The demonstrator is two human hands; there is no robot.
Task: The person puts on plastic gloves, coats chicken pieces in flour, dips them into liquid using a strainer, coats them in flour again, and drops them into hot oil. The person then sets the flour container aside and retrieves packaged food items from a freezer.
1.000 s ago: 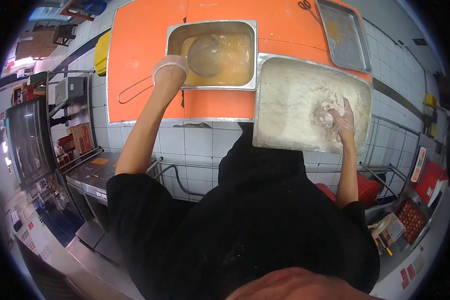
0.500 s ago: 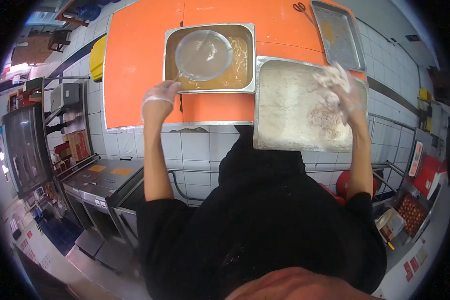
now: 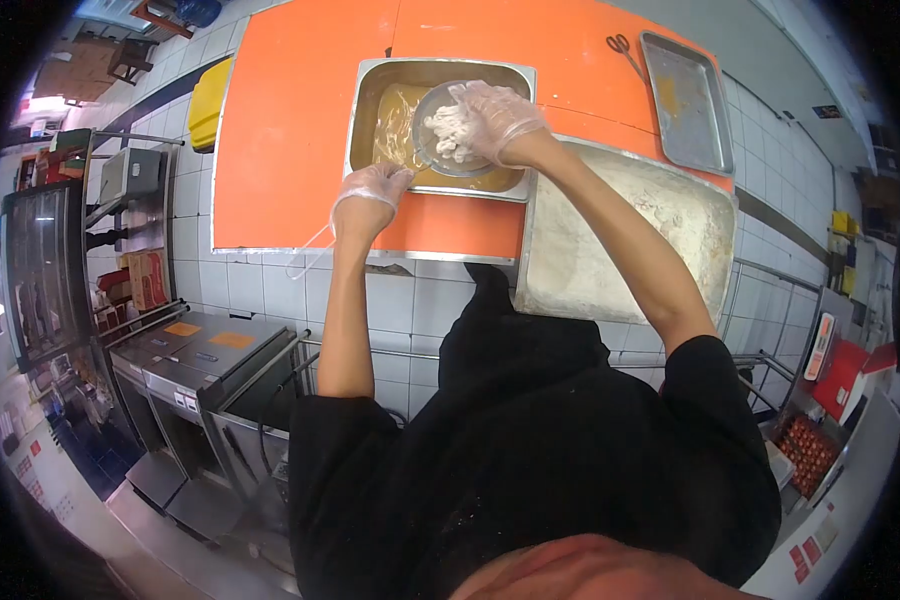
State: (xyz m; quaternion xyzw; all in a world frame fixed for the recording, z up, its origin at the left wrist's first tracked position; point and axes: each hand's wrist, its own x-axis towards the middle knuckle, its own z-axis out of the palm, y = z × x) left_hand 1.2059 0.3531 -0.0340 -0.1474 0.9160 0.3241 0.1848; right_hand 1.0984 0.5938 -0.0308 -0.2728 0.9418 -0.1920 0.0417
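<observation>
Head view: an orange table (image 3: 290, 150) fills the upper part of the frame. At right of centre, a tray (image 3: 528, 250) of white powder (image 3: 580, 240) extends past the table's near edge. Above centre, a deep metal pan (image 3: 368, 95) contains yellowish liquid (image 3: 398, 120); at upper right lies a shallow metal tray (image 3: 695, 125) with orange residue. A round strainer (image 3: 438, 98) sits within the pan's outline, right of its middle. The right hand (image 3: 500, 115), in a clear glove, reaches over the strainer's right side; whether its fingers grasp anything cannot be told. The left hand (image 3: 370, 190), likewise gloved, is closed around the strainer's handle at the pan's lower-left corner. White-coated pieces (image 3: 450, 133) lie in the strainer, beside the right hand's fingers. Dark-handled scissors (image 3: 622, 48) rest left of the shallow metal tray.
</observation>
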